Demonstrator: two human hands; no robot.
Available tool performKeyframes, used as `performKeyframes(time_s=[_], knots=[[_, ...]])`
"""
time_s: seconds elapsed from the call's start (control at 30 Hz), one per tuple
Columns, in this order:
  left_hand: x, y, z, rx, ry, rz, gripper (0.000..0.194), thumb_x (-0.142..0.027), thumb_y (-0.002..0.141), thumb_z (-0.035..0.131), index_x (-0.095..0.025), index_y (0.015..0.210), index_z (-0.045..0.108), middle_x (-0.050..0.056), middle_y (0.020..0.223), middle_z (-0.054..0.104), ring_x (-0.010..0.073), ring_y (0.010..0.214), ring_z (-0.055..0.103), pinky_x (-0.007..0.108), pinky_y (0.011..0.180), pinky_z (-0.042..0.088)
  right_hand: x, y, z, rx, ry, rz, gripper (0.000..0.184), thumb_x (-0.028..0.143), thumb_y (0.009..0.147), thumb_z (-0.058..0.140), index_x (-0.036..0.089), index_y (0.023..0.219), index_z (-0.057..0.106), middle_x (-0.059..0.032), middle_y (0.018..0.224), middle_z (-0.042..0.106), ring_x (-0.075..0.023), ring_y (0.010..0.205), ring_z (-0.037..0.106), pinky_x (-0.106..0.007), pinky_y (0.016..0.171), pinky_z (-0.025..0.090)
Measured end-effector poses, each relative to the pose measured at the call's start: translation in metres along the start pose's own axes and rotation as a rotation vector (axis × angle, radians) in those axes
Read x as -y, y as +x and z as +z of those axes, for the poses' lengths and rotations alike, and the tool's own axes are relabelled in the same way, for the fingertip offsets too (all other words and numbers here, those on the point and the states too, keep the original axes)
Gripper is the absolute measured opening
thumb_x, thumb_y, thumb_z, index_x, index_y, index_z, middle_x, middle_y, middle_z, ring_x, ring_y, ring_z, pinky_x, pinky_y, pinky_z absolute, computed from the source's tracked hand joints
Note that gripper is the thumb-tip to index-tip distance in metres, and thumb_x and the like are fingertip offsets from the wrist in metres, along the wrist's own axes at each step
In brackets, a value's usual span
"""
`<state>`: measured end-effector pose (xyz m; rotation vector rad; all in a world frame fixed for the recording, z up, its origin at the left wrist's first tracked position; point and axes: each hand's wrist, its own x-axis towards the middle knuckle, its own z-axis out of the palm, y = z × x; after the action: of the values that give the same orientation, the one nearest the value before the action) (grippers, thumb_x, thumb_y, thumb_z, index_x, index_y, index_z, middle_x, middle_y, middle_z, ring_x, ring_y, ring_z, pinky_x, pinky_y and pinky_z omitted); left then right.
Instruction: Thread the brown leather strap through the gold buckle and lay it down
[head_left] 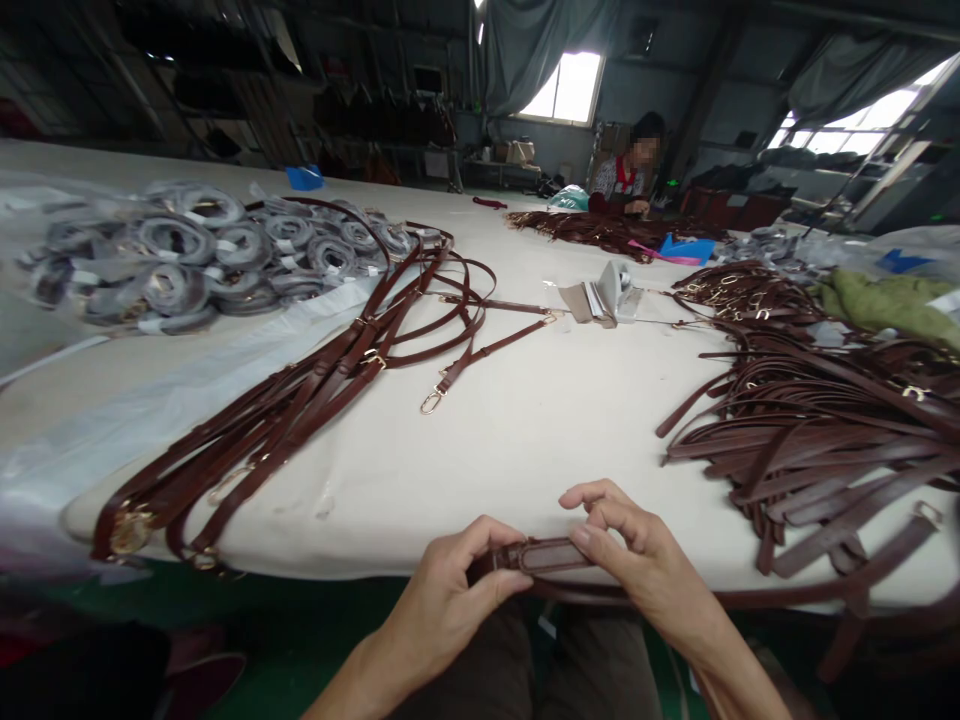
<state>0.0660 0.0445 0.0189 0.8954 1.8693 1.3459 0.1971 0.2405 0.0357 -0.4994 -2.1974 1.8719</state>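
My left hand (450,590) and my right hand (637,560) pinch the end of one dark brown leather strap (551,555) just past the table's near edge. Thumb and fingers of each hand close on it, a short length stretched between them. The strap runs off to the right under my right wrist toward a heap of brown straps (817,420). A bundle of finished straps with gold clasps (330,370) lies to my left on the white table (525,430).
Bagged coiled straps (187,260) sit at the far left on clear plastic. A small grey and tan object (604,295) lies mid-table. Another person (634,165) sits at the far end beside more straps (600,230). Green cloth (892,300) lies at the right.
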Motion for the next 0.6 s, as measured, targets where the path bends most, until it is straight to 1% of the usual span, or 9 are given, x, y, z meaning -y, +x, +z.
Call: performKeyframes(time_s=[0.13, 0.3, 0.37, 0.47, 0.6], knots=[[0.001, -0.001, 0.0, -0.011, 0.023, 0.02, 0.019, -0.035, 0.089, 0.069, -0.02, 0.101, 0.069, -0.002, 0.084, 0.07, 0.016, 0.072, 0.056, 0.027, 0.074, 0.043, -0.003, 0.003, 0.001, -0.009, -0.056, -0.023, 0.032, 0.04, 0.094, 0.062, 0.021, 0.069, 0.055, -0.0066, 0.114, 0.065, -0.0235, 0.102, 0.059, -0.033, 0.085, 0.042], [0.002, 0.0, 0.0, 0.02, 0.022, 0.011, 0.019, -0.035, 0.089, 0.068, -0.02, 0.1, 0.069, -0.002, 0.083, 0.069, 0.0155, 0.071, 0.055, 0.026, 0.072, 0.042, -0.004, 0.003, 0.002, 0.009, -0.121, -0.035, 0.03, 0.034, 0.095, 0.059, 0.021, 0.069, 0.052, -0.0043, 0.114, 0.064, -0.0213, 0.104, 0.058, -0.031, 0.087, 0.04], [0.002, 0.001, 0.001, 0.031, 0.025, -0.001, 0.018, -0.034, 0.088, 0.069, -0.019, 0.098, 0.069, -0.002, 0.082, 0.068, 0.0154, 0.071, 0.055, 0.026, 0.071, 0.041, -0.004, 0.003, 0.004, 0.01, -0.15, -0.044, 0.03, 0.033, 0.096, 0.057, 0.021, 0.069, 0.052, -0.0038, 0.113, 0.063, -0.0201, 0.101, 0.058, -0.03, 0.086, 0.039], [0.003, 0.002, 0.003, 0.05, 0.037, -0.015, 0.015, -0.033, 0.087, 0.068, -0.019, 0.094, 0.069, -0.003, 0.079, 0.065, 0.0153, 0.071, 0.054, 0.026, 0.07, 0.04, -0.005, 0.004, 0.009, 0.012, -0.136, -0.054, 0.03, 0.034, 0.098, 0.055, 0.021, 0.07, 0.051, -0.0036, 0.11, 0.062, -0.0189, 0.094, 0.057, -0.03, 0.084, 0.04], [0.007, -0.002, 0.007, 0.109, 0.034, -0.038, 0.012, -0.031, 0.086, 0.067, -0.02, 0.092, 0.067, -0.003, 0.079, 0.065, 0.0161, 0.073, 0.054, 0.025, 0.071, 0.039, -0.012, -0.002, 0.02, 0.056, -0.101, -0.036, 0.032, 0.038, 0.1, 0.052, 0.022, 0.073, 0.055, -0.0038, 0.105, 0.06, -0.0194, 0.096, 0.058, -0.029, 0.085, 0.043]])
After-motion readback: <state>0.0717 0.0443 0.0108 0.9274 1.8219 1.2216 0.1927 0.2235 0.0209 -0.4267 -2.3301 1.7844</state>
